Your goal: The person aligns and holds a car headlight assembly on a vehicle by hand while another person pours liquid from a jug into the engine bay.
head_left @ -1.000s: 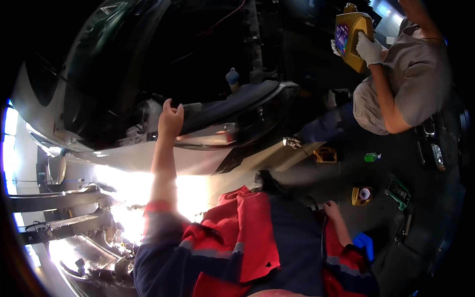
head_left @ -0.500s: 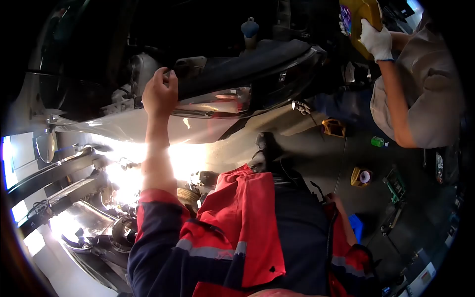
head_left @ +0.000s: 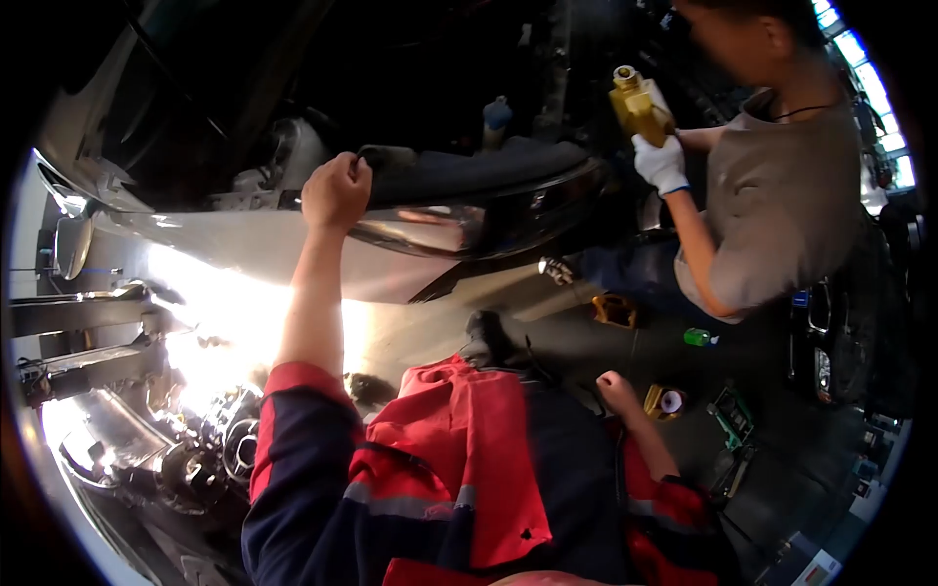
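Observation:
My left hand is closed at the front edge of the car's engine bay, just above the headlight; what its curled fingers hold, if anything, is hidden. Low on my right side, my right hand is loosely closed, with nothing seen in it. A blue-capped reservoir stands in the dark bay beyond my left hand. At the upper right, a co-worker's gloved hand holds a yellow bottle, tilted and uncapped.
On the floor to the right lie an orange-yellow container, a green bottle, a yellow jug with a round white top and a green tool. Bright light glares beside the pale bumper. A lift arm is at the left.
The view has shifted. My left hand's fingers are more tightly curled than a second ago. My right hand has come forward from my side. The co-worker's bottle has turned and tilted, and their head shows.

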A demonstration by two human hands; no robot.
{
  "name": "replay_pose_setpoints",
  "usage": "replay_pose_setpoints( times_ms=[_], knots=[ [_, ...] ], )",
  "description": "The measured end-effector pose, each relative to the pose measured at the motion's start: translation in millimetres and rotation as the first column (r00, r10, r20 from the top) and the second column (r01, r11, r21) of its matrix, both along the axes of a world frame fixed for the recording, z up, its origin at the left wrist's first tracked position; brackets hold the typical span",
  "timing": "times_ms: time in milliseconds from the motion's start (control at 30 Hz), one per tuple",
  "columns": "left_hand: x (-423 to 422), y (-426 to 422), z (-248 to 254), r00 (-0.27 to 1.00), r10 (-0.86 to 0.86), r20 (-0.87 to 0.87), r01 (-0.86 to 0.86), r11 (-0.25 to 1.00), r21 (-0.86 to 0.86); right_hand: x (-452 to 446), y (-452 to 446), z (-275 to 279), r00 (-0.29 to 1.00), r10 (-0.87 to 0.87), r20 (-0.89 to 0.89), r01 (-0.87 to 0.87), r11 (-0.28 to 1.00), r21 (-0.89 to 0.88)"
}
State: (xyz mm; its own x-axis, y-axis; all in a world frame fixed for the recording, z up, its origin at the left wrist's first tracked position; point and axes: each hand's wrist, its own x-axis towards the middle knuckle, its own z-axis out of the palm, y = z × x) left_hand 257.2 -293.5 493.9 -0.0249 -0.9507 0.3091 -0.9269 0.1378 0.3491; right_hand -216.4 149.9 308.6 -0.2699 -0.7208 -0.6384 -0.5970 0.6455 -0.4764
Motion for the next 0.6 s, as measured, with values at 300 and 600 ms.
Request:
replay_pose_setpoints(
  times_ms=[300,600],
  knots=[
    [-5,1,8,0.998,0.063,-0.007,-0.062,0.992,0.107,-33,92,-58,0.952,0.285,-0.114,-0.286,0.958,0.007],
    [-4,4,3,0.996,0.080,0.031,-0.081,0.996,0.043,-27,132,-98,0.996,0.082,-0.038,-0.075,0.982,0.175]
  ],
)
